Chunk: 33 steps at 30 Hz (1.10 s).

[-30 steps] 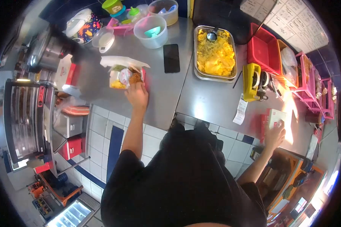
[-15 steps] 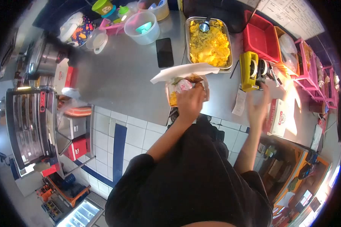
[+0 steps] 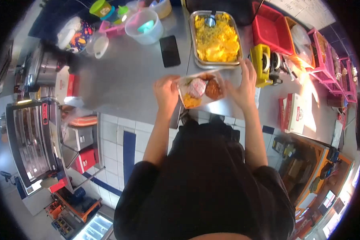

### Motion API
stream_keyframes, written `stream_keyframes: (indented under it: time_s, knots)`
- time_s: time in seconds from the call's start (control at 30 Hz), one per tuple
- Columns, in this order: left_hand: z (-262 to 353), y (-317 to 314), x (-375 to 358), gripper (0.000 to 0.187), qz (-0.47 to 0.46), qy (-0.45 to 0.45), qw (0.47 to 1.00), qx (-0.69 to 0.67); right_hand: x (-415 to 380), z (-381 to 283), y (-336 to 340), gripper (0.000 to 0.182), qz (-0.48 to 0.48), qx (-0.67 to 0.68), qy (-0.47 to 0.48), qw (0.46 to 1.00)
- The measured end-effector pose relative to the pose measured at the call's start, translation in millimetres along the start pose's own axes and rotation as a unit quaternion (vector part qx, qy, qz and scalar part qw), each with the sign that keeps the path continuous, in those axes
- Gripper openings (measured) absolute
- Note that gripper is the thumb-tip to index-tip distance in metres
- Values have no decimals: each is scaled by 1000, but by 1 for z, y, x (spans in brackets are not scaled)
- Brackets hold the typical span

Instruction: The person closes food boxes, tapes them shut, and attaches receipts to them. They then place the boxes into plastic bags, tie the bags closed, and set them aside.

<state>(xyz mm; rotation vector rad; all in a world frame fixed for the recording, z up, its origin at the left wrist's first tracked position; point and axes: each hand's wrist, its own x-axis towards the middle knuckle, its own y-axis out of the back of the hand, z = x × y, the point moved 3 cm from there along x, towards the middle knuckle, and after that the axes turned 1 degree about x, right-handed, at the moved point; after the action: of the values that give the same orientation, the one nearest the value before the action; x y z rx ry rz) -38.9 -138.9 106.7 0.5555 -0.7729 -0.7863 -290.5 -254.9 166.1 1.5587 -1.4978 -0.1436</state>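
Note:
An open paper food box [image 3: 217, 105] lies near the front edge of the steel counter. Inside are yellow rice [image 3: 191, 101], a white-and-pink wrapped bundle [image 3: 196, 88] and a reddish-brown piece of food [image 3: 213, 89] that looks fried. My left hand [image 3: 167, 93] grips the box's left side, fingertips at its upper corner. On the other side, my right hand [image 3: 244, 86] is open with fingers spread, its thumb close to the box wall; whether it touches cannot be made out. Beyond it, a metal tray [image 3: 194, 45] holds more yellow rice [image 3: 216, 46] and a spoon-like utensil [image 3: 210, 21].
A black phone [image 3: 170, 51] and a clear tub [image 3: 144, 35] lie left of the tray. To the right are a yellow tape dispenser [image 3: 261, 66], a red bin [image 3: 270, 32], pink baskets [image 3: 328, 66] and folded printed boxes [image 3: 292, 113]. A red-and-white box [image 3: 64, 86] stands far left.
My left hand has moved from inside the box to its left side. My right hand has come leftward from beside the receipt towards the box. The raised white flap no longer shows.

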Motion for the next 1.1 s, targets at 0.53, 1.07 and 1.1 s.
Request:
stream_keyframes:
  time_s: [0.53, 1.07, 1.1]
  knots:
    - [-5, -49, -67, 44, -29, 169, 963, -208, -100, 1, -61, 82, -226, 71, -71, 969]
    - [-30, -33, -66, 36, -79, 192, 917, -340, -108, 62, -81, 51, -227, 517, -227, 794]
    - [-31, -31, -61, 36, -81, 308, 850, -420, -100, 60, -79, 51, -225, 518, -228, 793]
